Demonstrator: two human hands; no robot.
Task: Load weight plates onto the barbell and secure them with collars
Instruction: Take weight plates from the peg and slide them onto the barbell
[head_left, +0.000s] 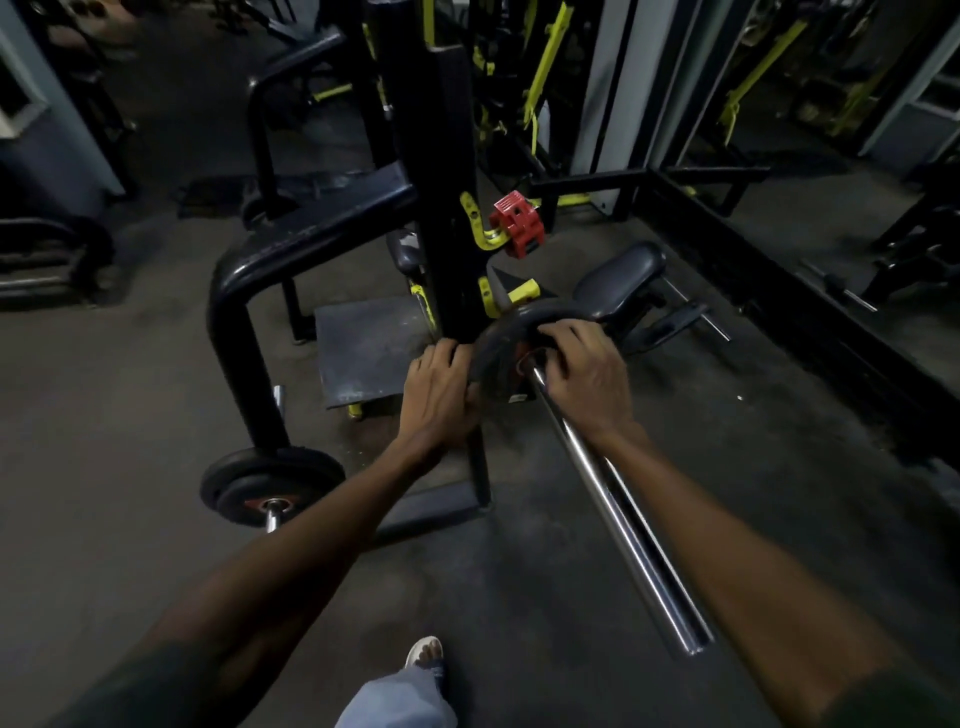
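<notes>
Partly hidden plate (498, 358) on barbell sleeve (613, 499), both hands' grip, left hand (441, 395), right hand (584, 371)

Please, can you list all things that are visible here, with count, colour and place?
weight plate: one, black, on the barbell sleeve at centre
barbell sleeve: one, chrome, running from centre toward lower right
red collar: one, on a yellow hook of the rack
rack upright: one, black, centre
stored plates: black, on a low peg at left
bench pad: one, dark, right of the rack
hands: left hand and right hand, both gripping the weight plate
</notes>
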